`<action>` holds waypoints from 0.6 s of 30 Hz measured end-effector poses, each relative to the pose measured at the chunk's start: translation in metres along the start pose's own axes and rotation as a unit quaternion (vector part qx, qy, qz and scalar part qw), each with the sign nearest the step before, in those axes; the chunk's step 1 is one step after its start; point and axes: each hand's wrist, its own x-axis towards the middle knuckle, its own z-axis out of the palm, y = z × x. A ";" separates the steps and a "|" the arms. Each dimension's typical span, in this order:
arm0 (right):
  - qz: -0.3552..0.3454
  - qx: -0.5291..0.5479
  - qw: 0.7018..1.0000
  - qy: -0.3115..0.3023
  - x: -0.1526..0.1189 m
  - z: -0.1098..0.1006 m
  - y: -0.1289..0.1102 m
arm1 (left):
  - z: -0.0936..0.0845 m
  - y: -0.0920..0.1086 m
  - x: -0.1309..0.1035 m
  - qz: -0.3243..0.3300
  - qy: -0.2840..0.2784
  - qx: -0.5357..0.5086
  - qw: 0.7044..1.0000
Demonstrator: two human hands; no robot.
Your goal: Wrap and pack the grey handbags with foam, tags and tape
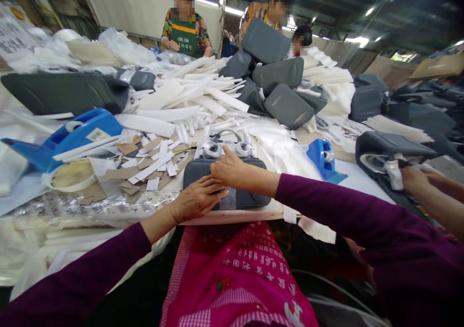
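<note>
A dark grey case lies at the table's front edge, with wrapped fittings and a dark handle at its far side. My left hand rests over the case's left part, palm turned partly down, fingers stretched toward the right. Over the middle of the case, my right hand has its fingers curled in, and its fingertips meet those of my left hand. Whatever the right fingers may hold is hidden. A strip of clear tape or film lies on the case front, just below the hands.
Cardboard and white scraps lie left of the case, near a blue tape dispenser and a tape roll. Another blue dispenser stands right. White foam strips and grey cases pile behind. A co-worker's hands work at far right.
</note>
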 end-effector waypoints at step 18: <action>-0.046 -0.100 0.986 -0.123 0.025 -0.010 0.052 | 0.001 -0.005 0.002 0.000 -0.009 0.014 1.000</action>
